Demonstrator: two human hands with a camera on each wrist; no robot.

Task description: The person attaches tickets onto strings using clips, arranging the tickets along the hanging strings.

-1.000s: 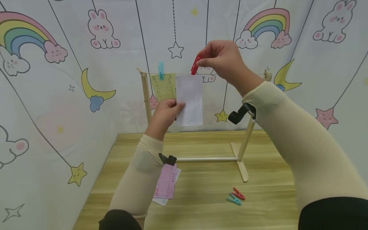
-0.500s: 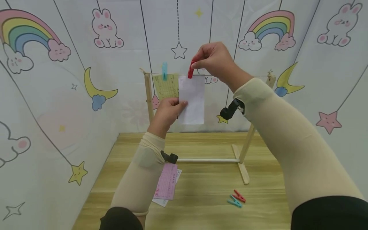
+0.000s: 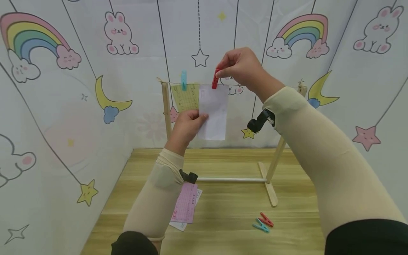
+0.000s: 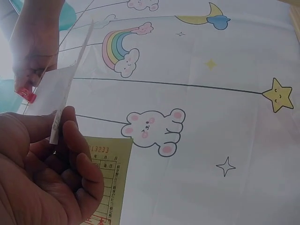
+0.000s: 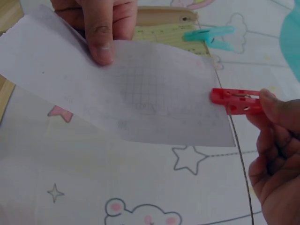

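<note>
A white paper slip (image 3: 214, 117) hangs at a string line (image 3: 264, 85), its top edge at the string. My left hand (image 3: 186, 127) pinches the slip's left edge between thumb and fingers. With thumb and fingertips, my right hand (image 3: 243, 67) pinches a red clothespin (image 3: 215, 79), whose nose sits over the slip's top edge and the string, as the right wrist view also shows. Left of the slip hangs a yellow form (image 3: 185, 96) under a blue clothespin (image 3: 183, 80). The left hand hides the form's lower part in the head view.
A wooden post (image 3: 165, 106) and a right post (image 3: 276, 159) carry the string, joined low by a white rod (image 3: 232, 180). On the wooden table (image 3: 229, 237) lie a pink form (image 3: 186, 205) over white paper, plus red (image 3: 266, 219) and blue (image 3: 261, 226) clothespins. A printed backdrop stands behind.
My right hand has lowered the red clothespin from just above the string onto the slip's top edge and the string. My left hand keeps its pinch on the slip.
</note>
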